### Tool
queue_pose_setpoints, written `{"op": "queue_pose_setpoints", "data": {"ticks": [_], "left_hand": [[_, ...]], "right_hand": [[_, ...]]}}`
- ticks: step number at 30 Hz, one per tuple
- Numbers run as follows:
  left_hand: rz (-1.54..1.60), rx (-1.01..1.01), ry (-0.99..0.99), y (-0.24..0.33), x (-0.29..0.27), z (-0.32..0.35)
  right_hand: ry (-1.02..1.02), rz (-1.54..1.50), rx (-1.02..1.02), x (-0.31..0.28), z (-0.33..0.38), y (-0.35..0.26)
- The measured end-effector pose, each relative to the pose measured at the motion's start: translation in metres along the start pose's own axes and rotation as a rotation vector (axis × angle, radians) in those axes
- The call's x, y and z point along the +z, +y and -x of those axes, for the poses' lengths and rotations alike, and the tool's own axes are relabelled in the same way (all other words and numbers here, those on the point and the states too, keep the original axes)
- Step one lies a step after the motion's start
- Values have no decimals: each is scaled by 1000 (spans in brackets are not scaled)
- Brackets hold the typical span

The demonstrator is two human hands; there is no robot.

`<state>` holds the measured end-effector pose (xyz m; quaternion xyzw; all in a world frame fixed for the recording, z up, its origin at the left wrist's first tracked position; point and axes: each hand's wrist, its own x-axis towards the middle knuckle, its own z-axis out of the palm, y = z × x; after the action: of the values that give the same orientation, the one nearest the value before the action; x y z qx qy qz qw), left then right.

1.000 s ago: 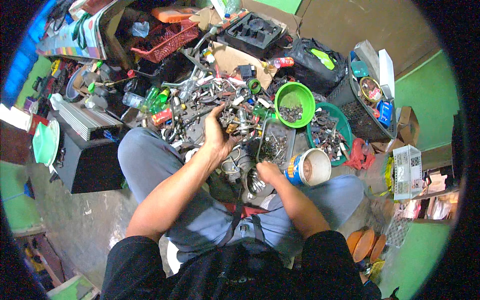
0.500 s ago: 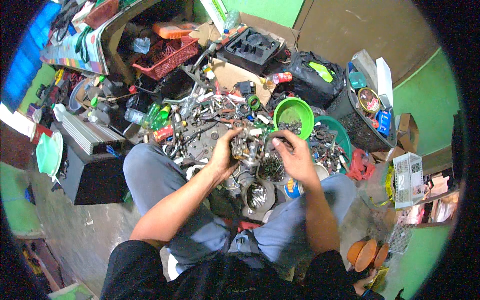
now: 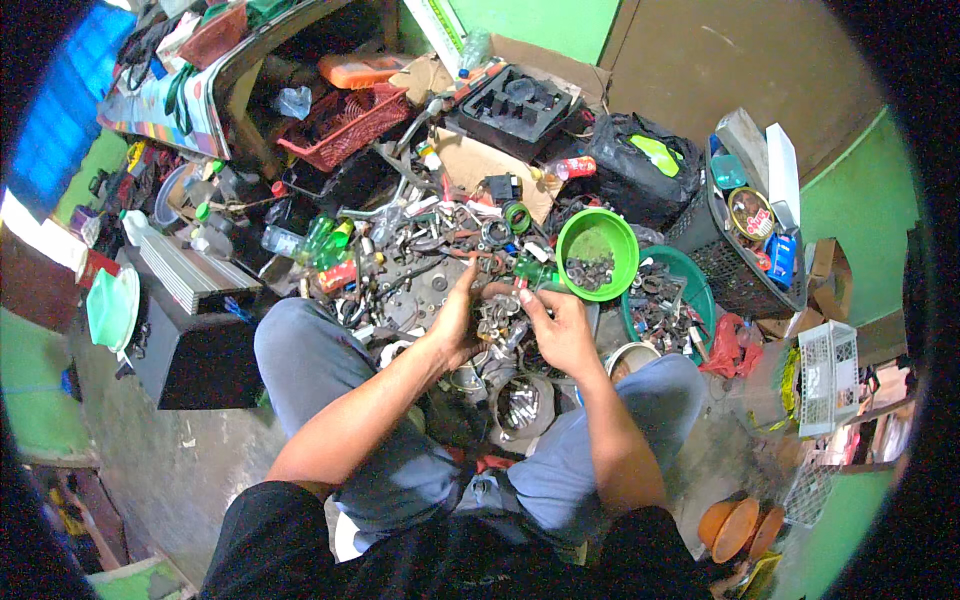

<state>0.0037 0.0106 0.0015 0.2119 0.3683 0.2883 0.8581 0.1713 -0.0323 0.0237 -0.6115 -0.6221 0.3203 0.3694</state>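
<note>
My left hand (image 3: 459,318) is curled around a bunch of small, shiny silver and brassy metal parts (image 3: 498,322) held above my lap. From the other side, my right hand (image 3: 562,325) closes its thumb and fingers at the upper edge of the same parts. Exactly what kind of parts they are, I cannot make out. Just below sits a round grey container (image 3: 546,424) with small silvery pieces inside. Beyond my hands spreads a heap of mixed metal scrap (image 3: 425,283). A bright green bowl (image 3: 632,262) with small grey pieces stands beyond my right hand.
Right of the bowl is a teal basin (image 3: 706,285) of scrap. A black crate (image 3: 708,243) and black bag (image 3: 640,180) stand behind it. At the far left are a red basket (image 3: 350,140) and plastic bottles (image 3: 320,240). A dark box (image 3: 195,360) stands left of my knee.
My right hand has moved left and down, closer to my left hand, and its fingers now meet the metal parts. The whole view has shifted slightly.
</note>
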Motion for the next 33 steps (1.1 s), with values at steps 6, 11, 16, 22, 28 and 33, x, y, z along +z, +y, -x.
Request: {"op": "queue_pose_setpoints", "data": {"ticks": [6, 11, 16, 22, 28, 33], "left_hand": [[225, -4, -51, -1, 8, -2], [250, 57, -59, -8, 6, -8], [-10, 124, 144, -15, -2, -15], [-496, 411, 398, -2, -8, -4], [-719, 730, 279, -3, -24, -10], [-691, 717, 259, -11, -34, -17]], "right_hand": [[209, -45, 8, 10, -2, 12], [291, -71, 93, 23, 4, 12], [296, -17, 32, 40, 20, 0], [127, 14, -49, 37, 21, -7], [-126, -358, 183, 38, 26, 13], [-324, -971, 617, 25, 28, -11]]}}
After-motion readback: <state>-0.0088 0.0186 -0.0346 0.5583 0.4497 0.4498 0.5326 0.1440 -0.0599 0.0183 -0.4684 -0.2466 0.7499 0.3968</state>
